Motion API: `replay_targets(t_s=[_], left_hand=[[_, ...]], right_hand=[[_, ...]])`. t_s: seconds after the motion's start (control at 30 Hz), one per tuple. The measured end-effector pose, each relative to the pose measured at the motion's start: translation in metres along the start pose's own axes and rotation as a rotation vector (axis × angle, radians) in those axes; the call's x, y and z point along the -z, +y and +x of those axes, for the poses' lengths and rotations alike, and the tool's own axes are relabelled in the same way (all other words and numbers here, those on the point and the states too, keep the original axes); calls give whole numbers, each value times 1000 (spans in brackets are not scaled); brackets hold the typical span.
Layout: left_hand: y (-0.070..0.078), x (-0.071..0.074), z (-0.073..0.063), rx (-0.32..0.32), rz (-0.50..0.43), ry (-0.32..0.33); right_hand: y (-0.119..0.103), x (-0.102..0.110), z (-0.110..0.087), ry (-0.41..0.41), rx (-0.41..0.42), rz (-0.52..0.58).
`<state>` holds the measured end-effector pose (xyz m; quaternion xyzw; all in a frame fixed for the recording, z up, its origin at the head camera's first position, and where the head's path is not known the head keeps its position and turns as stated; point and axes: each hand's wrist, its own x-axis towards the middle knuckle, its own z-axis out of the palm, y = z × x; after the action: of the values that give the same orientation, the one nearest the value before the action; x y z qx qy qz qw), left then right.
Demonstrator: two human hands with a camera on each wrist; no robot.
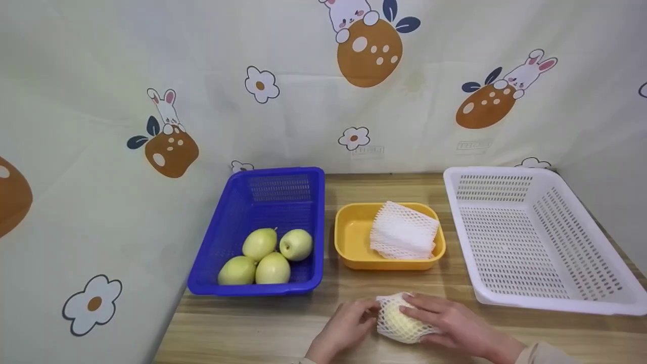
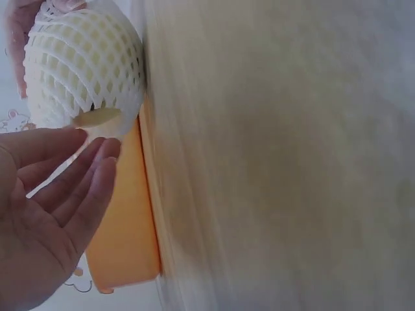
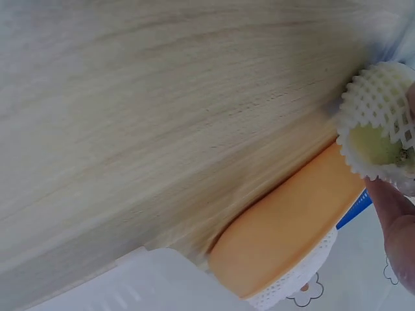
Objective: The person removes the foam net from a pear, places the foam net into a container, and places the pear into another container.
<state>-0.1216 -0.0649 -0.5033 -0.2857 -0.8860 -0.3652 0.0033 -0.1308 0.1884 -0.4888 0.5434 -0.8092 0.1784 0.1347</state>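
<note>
A pale yellow-green pear (image 2: 97, 117) sits inside a white foam net (image 1: 399, 323) just above or on the table near its front edge. Its bare skin shows through the net's open end in both wrist views. My right hand (image 1: 455, 323) holds the wrapped pear from the right, fingers over the top and thumb at the lower side. On the left, my left hand (image 1: 349, 323) pinches the edge of the net between thumb and fingertips. Behind them, more foam nets (image 1: 404, 232) lie stacked in a yellow tub (image 1: 351, 235).
At the left stands a blue basket (image 1: 207, 253) with several unwrapped pears (image 1: 273, 268) in its near half. A white perforated basket (image 1: 515, 247) stands at the right. A printed curtain (image 1: 293, 121) hangs behind the wooden table (image 1: 242, 328).
</note>
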Motion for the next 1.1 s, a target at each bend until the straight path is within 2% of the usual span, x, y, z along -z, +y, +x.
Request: replay_targets(t_s=[0.1, 0.2, 0.27, 0.33, 0.43, 0.5, 0.63, 0.77, 0.9, 1.0, 1.1], left_hand=[[-2, -2, 3, 31, 11, -15], [-4, -4, 6, 63, -51, -21], [-4, -4, 8, 80, -94, -23], [-3, -4, 8, 76, -126, -25], [-1, -4, 9, 37, -122, -32], [0, -4, 9, 1, -107, -35], [2, -5, 10, -39, -106, -50], [4, -5, 9, -30, -112, -70], [7, -5, 9, -26, -71, -97], [8, -6, 10, -13, -72, -123], [9, -5, 9, 18, -68, -142]], right_hand=[[2, 0, -1, 80, 60, 17], [1, -1, -3, 119, 72, 25], [0, -2, -5, 87, 18, 15], [-2, -3, -7, 21, -59, 20], [-6, -6, -9, -78, -161, 35], [-7, -7, -9, -100, -184, 53], [-5, -8, -9, -35, -120, 25], [-2, -5, -11, 71, -22, -5], [-1, -4, -14, 137, 32, 4], [-2, -4, -16, 122, 6, -13], [-5, -7, -17, 16, -88, 5]])
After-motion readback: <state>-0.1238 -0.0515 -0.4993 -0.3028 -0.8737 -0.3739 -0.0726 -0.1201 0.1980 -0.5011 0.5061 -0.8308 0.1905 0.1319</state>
